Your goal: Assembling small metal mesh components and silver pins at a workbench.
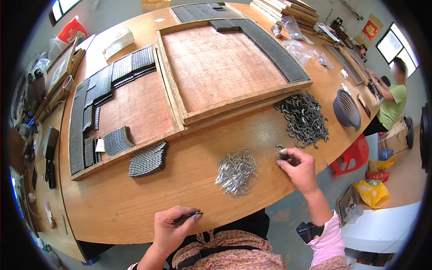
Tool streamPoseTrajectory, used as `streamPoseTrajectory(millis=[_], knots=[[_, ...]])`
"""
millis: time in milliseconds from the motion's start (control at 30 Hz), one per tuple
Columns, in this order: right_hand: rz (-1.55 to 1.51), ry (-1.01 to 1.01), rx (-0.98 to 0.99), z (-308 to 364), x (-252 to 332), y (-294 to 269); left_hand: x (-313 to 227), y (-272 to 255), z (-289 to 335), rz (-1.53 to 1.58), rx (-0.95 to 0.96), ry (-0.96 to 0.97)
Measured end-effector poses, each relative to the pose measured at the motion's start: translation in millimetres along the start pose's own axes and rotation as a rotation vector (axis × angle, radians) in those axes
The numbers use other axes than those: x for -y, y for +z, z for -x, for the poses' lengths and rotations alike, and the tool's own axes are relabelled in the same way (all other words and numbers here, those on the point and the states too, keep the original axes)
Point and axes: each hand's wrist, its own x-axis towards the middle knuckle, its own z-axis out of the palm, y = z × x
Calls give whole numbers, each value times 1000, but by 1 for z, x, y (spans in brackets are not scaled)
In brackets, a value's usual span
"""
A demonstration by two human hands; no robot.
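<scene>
My left hand [170, 230], near the front edge of the table, is closed on a few small dark pieces [183, 218] pinched between thumb and fingers. Farther right, my right hand [299, 170] is closed, its thumb and forefinger pinching a small dark piece [283, 155]. One loose dark piece lies just beyond those fingertips. Beyond my right hand spreads a pile of small dark link-like pieces [304, 118]. Between my hands sits a heap of thin silver pins [237, 173]. A stack of ribbed dark strips [148, 159] rests against the left tray's front edge.
Two shallow wooden trays, left [139, 103] and right [225, 58], hold rows of ribbed dark strips. A grey plastic basket [347, 109] stands at the table's right edge. Another person [390, 96] in a green shirt works at the far right. A red stool [353, 156] is below.
</scene>
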Motion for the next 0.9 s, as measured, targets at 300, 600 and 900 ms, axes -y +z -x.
streamPoseTrajectory(millis=[300, 600, 900], knots=[[-464, -146, 496, 51, 80, 44, -16, 24, -11, 40, 201, 97], [-306, -388, 495, 60, 85, 54, -13, 19, -1, -425, 159, 412], [-226, -342, 454, 47, 81, 60, -5, 2, 7, -142, 153, 200]])
